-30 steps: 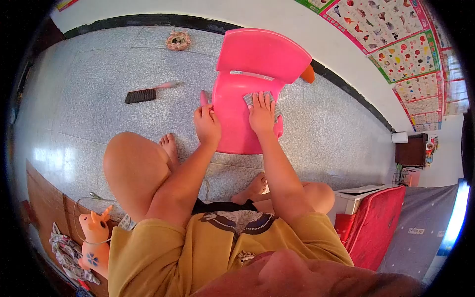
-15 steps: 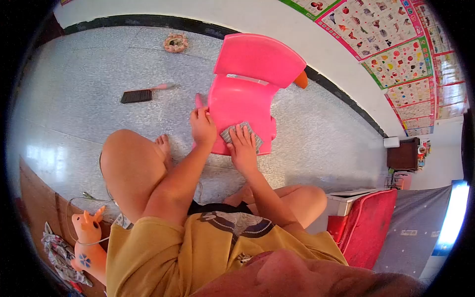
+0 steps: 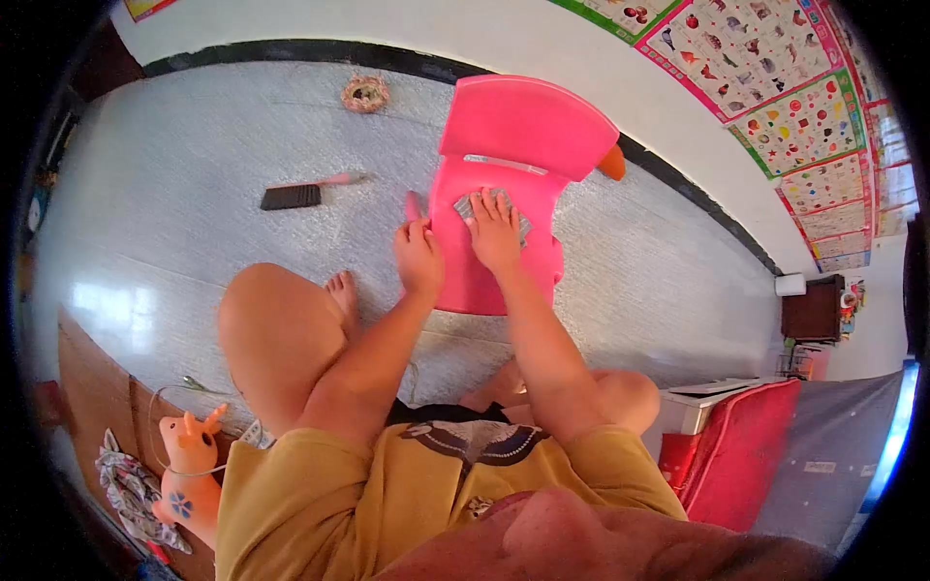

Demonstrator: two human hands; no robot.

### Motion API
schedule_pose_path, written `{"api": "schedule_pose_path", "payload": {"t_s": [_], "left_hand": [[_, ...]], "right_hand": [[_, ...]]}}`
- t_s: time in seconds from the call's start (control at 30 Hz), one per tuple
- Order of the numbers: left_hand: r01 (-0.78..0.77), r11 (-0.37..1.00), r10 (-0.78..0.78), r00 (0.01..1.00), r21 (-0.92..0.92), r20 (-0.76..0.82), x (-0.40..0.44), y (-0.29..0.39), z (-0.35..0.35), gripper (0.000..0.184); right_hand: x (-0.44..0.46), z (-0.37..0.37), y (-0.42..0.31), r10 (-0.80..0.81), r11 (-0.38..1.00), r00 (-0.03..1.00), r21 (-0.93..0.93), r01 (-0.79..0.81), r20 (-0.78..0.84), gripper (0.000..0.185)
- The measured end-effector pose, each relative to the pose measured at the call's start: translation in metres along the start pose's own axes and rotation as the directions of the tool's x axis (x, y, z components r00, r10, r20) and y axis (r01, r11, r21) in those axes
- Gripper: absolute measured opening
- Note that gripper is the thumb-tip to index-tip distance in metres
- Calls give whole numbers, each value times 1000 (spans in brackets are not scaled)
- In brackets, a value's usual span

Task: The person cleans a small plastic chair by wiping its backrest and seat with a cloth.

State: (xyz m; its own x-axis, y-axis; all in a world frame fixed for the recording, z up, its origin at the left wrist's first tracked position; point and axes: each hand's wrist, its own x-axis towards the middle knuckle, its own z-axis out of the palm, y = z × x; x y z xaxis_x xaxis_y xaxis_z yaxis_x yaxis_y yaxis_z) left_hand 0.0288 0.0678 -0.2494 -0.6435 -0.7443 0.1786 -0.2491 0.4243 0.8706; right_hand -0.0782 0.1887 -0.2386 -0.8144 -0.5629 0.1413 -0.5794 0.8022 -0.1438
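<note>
A pink plastic chair [image 3: 475, 276] stands on the floor in front of me, its backrest farthest from me. My right hand [image 3: 495, 232] lies on the seat, pressing a grey striped cloth [image 3: 468, 205] flat under its fingers. The cloth shows on both sides of the hand. At the chair's left edge, my left hand [image 3: 419, 258] has its fingers curled round the seat rim.
To the left on the floor lies a black-bristled brush [image 3: 291, 198] with a pink handle. A woven ring-shaped item [image 3: 365, 94] is near the wall. An orange toy animal [image 3: 190, 455] stands at lower left, and a red padded item [image 3: 741, 455] at lower right.
My right hand and the cloth went toward me on the seat, then back up toward the backrest. My left hand has stayed at the chair's left edge. The view has shifted slightly.
</note>
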Motion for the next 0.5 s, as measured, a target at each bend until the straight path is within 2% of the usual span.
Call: {"api": "schedule_pose_path", "payload": {"t_s": [0.13,0.23,0.3,0.4,0.43,0.5], "left_hand": [[11,1000,-11,1000,-12,22,2,-4,3,24],[49,999,-48,997,-12,55,1,-4,1,28],[114,993,-112,988,-8,110,2,3,-3,33],[194,956,-200,980,221,6,14,29,-1,47],[100,985,-95,995,143,-42,26,39,-2,51],[-102,995,101,982,4,-161,63,61,-4,62]], "right_hand": [[-11,-20,-5,-26,1000,995,13,24,96,56],[-47,-47,-10,-112,994,987,-1,113,111,55],[-63,-54,4,-186,978,975,114,172,120,47],[-65,-79,37,-270,951,938,212,225,217,39],[-63,-90,44,-297,942,918,238,237,263,37],[-60,-124,56,-191,962,938,248,119,290,36]]}}
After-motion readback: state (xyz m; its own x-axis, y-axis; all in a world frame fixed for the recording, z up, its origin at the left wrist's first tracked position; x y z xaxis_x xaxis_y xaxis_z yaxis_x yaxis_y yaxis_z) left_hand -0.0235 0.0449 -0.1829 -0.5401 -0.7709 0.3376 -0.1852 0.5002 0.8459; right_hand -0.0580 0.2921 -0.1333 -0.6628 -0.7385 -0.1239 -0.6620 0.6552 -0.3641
